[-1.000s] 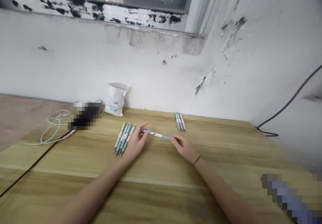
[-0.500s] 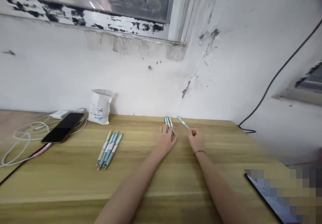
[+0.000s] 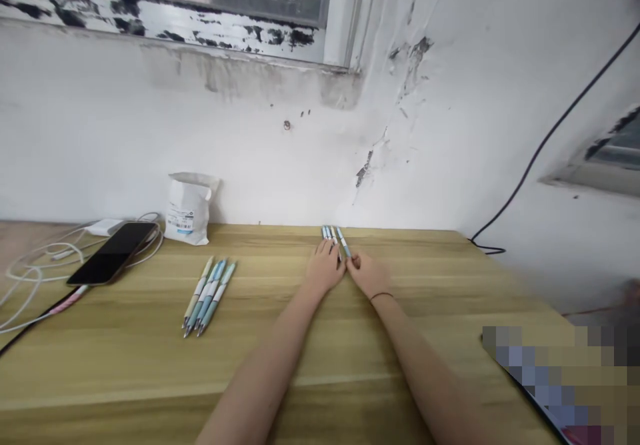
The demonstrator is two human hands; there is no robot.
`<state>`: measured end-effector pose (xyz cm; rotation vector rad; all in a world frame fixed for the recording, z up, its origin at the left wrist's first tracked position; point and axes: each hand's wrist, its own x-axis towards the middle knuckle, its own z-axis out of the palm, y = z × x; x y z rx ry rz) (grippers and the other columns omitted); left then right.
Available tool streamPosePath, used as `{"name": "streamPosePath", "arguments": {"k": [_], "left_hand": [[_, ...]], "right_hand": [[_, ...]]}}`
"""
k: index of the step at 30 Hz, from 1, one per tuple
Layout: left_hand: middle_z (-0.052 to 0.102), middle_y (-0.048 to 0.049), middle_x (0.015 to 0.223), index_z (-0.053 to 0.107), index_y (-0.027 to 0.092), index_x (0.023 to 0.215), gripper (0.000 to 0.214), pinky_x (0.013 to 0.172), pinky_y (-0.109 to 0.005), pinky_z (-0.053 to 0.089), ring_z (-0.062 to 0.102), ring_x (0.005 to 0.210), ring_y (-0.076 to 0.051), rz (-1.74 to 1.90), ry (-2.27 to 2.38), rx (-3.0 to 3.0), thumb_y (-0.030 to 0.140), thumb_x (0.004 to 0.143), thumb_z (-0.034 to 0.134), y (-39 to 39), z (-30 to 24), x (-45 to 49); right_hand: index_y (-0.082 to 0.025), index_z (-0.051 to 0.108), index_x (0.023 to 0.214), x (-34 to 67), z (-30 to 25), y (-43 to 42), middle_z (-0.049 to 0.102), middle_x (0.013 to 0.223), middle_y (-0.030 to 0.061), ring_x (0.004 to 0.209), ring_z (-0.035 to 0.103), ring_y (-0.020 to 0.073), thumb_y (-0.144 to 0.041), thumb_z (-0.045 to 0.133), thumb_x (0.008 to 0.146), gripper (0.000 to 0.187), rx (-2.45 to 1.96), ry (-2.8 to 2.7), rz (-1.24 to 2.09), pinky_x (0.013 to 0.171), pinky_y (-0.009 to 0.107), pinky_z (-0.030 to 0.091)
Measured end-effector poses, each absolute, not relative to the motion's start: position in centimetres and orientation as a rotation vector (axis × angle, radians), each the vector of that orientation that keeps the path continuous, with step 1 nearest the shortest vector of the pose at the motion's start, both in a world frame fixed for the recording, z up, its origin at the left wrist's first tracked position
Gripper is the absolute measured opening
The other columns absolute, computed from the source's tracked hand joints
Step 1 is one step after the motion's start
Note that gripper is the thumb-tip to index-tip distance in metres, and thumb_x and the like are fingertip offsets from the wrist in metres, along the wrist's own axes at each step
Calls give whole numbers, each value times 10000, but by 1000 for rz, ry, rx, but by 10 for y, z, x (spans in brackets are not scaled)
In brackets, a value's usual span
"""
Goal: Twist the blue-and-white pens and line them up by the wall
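Both of my hands meet at a small row of blue and white pens (image 3: 332,234) lying near the back edge of the wooden table (image 3: 310,345). My left hand (image 3: 325,269) rests flat over the near ends of those pens, fingers stretched out. My right hand (image 3: 367,274) pinches the near end of the rightmost pen (image 3: 343,240) and holds it against the row. A second bunch of several pens (image 3: 207,294) lies on the table to the left, untouched.
A black phone (image 3: 113,253) lies on white cables (image 3: 30,265) at the far left. A small white bag (image 3: 189,208) stands against the wall. A black cable (image 3: 540,158) runs down the right wall. A blurred dark object (image 3: 555,378) sits at the table's right front corner.
My hands carried one pen from the table's middle to the right row. My right hand has now laid it beside the others, and my left hand settled on the row.
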<state>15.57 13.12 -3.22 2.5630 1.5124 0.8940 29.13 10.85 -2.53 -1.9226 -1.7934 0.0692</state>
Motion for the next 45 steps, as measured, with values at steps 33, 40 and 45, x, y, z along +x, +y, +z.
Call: {"name": "streamPosePath", "arguments": {"k": [33,40,45], "left_hand": [[445,-105,1339,484,152,1220,385,1051,-419,290,330,1280,-239,847,1435,2581,268,857,428,129,-33,145],[410,-73,1375,467,187,1257,395,1043,-450,282,294,1298,-250,805,1416,2597,269,881,380,128,-32,146],[409,-26,1382,461,254,1261,394,1035,-501,266,280,1305,-257,773,1418,2614,286,875,389,126,-30,145]], "right_hand": [[-179,626,872,270,-17,104,665,816,68,663,595,159,-340,421,875,260,-2087,-1795,-11,540,246,322],[-176,640,884,266,-16,104,667,837,90,707,608,172,-377,387,900,324,-2111,-1797,-13,584,253,363],[-162,647,863,267,-18,104,671,831,103,714,615,177,-376,369,910,354,-2128,-1761,-10,587,255,371]]}}
